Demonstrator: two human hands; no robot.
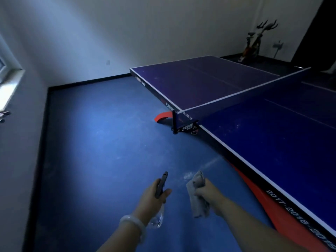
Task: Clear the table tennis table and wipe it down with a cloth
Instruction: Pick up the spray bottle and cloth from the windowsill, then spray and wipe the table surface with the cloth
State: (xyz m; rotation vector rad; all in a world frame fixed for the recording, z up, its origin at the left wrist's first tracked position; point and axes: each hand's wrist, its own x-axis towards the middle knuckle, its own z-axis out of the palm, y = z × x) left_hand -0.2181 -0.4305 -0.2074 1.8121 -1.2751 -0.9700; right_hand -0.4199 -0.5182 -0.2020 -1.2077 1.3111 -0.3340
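The blue table tennis table (269, 142) runs from the right foreground to the far middle, with its net (241, 99) stretched across and nothing lying on its top. My left hand (154, 199) grips a clear spray bottle (161, 186) with a dark head, held over the floor to the left of the table. My right hand (207, 191) holds a crumpled grey cloth (197, 195) just beside the bottle's nozzle. A faint mist of spray hangs between the nozzle and the cloth. Both hands are off the table, near its long side edge.
Blue floor (101, 142) spreads to the left, bounded by white walls with a dark skirting. The net post clamp (176, 124) juts out from the table's side. An exercise bike (254, 44) stands in the far right corner. Red table legs (258, 193) show beneath the edge.
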